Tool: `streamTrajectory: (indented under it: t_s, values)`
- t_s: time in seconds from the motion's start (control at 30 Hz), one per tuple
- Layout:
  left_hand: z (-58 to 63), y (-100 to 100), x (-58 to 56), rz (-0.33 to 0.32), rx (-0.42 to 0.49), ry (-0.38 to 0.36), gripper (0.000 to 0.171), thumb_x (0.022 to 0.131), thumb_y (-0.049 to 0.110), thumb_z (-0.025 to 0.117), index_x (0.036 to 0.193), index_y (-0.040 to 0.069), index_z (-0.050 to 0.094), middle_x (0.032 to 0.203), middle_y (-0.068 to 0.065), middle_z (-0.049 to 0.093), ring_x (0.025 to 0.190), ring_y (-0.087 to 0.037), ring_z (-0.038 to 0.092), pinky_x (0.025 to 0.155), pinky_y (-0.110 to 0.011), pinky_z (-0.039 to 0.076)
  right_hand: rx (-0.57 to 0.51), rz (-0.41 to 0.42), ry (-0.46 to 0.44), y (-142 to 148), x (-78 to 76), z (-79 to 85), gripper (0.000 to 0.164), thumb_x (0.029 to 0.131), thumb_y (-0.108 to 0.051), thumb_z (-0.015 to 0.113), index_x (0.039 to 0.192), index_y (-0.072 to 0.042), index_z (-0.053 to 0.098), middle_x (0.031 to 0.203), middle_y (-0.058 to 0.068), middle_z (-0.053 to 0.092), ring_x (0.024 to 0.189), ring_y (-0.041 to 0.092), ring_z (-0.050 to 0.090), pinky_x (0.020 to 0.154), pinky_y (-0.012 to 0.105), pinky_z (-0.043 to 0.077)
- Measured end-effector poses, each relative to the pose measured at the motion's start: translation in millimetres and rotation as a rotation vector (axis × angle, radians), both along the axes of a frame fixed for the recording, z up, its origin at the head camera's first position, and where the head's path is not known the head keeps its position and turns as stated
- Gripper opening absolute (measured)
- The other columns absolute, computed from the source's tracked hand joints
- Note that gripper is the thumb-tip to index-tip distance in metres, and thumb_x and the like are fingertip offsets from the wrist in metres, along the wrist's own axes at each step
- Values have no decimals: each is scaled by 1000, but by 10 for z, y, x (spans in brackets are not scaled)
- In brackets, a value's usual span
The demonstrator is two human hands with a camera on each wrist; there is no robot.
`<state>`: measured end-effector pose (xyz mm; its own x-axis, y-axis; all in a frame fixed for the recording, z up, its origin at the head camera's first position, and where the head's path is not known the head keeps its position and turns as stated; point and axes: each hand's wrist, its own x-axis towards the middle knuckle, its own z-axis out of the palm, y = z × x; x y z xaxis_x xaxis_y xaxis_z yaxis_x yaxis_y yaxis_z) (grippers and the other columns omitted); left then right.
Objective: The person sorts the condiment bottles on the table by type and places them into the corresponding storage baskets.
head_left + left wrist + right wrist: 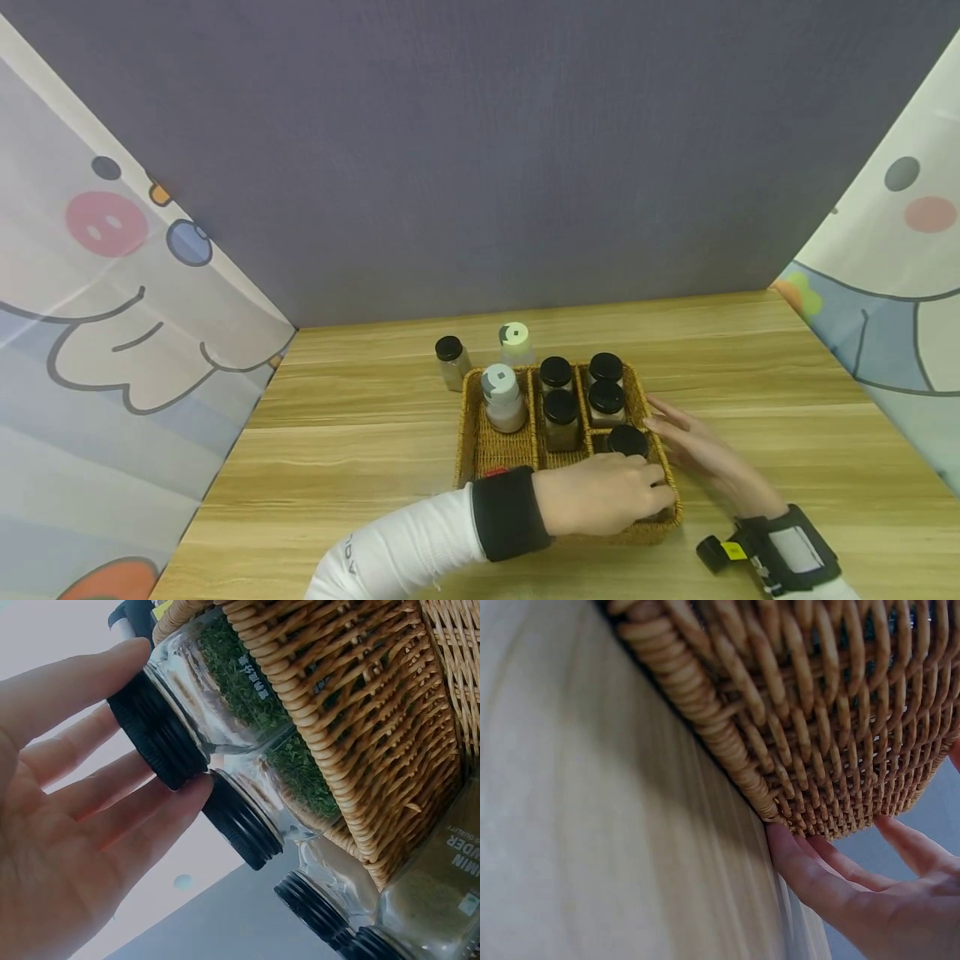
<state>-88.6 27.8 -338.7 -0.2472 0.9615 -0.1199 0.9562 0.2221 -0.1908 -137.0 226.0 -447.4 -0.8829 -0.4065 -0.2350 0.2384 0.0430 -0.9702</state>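
Note:
My left hand (607,493) reaches over the front right compartment of a wicker basket (459,454). In the left wrist view, its thumb and fingers pinch the black lid of a glass jar of green dried herbs (232,690), whose lower part is behind the basket wall. A second herb jar (296,769) stands right beside it, its black lid (627,442) showing in the head view. My right hand (701,458) rests its extended fingers against the basket's right side. Seen from the right wrist, the fingertips touch the woven wall (832,750) near its corner.
Several black-lidded jars (561,421) fill the middle and back right compartments. A white-capped bottle (504,400) stands in the left one, near a red item (497,472) partly hidden by my wrist. Behind the basket are a black-lidded jar (452,362) and a pale-capped bottle (515,343).

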Motion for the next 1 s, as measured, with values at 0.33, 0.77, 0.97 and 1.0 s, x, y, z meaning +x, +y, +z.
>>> streamTrajectory:
  t_s: [0.33,0.77,0.97,1.0]
  values:
    - [62,-66,-20,-36,79,-22,21,89,18,51,109,19,60,96,7,58,80,-4,54,71,-10,41,2,6,-8,-7,-11,-15,70,92,-28,44,141,-3,0,143,26,6,125,36,22,101,54,23]
    - [248,-294,-81,45,161,-80,25,85,27,59,108,18,61,97,5,59,84,-2,56,75,-5,39,19,24,4,4,-30,-42,70,93,-29,43,142,-5,-1,141,31,3,127,45,11,100,57,21]
    - [291,-431,-165,140,201,-128,24,85,26,59,108,17,60,100,5,59,84,-3,56,75,-6,40,30,32,5,20,-37,-91,69,92,-34,43,143,-12,2,140,32,1,126,47,6,99,59,18]
    - [295,-457,-179,153,212,-136,24,86,25,58,108,17,60,101,5,59,84,-3,56,74,-7,40,19,32,4,17,-35,-90,71,92,-34,44,143,-10,1,140,33,2,126,47,5,99,60,17]
